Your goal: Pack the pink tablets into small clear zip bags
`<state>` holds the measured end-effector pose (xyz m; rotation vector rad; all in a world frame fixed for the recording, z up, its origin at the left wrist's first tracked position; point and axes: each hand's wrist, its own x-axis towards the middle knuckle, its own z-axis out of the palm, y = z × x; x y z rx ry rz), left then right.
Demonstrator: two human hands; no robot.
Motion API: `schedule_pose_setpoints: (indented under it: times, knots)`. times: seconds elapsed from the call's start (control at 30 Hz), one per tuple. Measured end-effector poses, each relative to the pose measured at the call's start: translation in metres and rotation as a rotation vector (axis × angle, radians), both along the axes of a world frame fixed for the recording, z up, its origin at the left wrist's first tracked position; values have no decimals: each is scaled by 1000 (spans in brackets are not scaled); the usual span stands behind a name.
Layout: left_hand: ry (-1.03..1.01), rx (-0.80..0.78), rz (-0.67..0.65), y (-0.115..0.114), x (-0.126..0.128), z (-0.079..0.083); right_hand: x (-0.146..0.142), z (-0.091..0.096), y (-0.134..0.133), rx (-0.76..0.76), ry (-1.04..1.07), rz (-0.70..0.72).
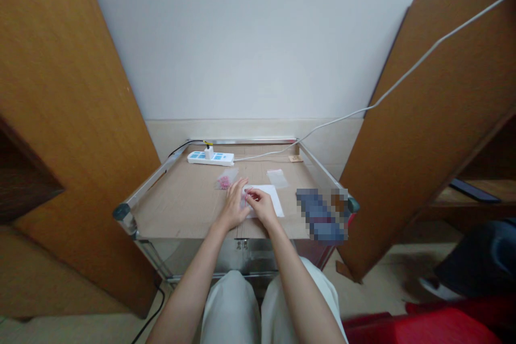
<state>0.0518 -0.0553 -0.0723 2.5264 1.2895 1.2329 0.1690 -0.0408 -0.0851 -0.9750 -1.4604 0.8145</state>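
Observation:
My left hand (pixel 234 202) and my right hand (pixel 261 203) meet over a white sheet of paper (pixel 274 197) in the middle of the cardboard-covered table (pixel 181 204). Both hands have their fingers pinched together on a small clear plastic bag (pixel 245 197) with something pink inside. A second small clear bag of pink pieces (pixel 224 179) lies just beyond my left hand. An empty-looking clear bag (pixel 278 177) lies beyond my right hand.
A white power strip (pixel 210 157) with a plugged-in charger sits at the table's far edge, its grey cable running up to the right. A blurred-out patch (pixel 322 214) covers the table's right corner. Wooden boards lean on both sides. The table has a metal rim.

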Motion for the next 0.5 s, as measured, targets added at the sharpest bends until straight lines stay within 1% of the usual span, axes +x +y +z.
schedule_pose_setpoints:
  times: [0.1,0.2,0.27,0.4,0.5]
  knots:
    - [51,-38,-12,3,-1,-4,0,-2,1,1,2,-1]
    - [73,-63,13,5,-1,-7,0,-3,2,5,3,28]
    - [76,-70,32,5,0,-7,1,-3,2,9,-4,49]
    - [67,-70,63,5,1,-7,0,-1,0,18,-13,41]
    - [55,-67,71,5,1,-7,-1,0,-3,-13,-6,44]
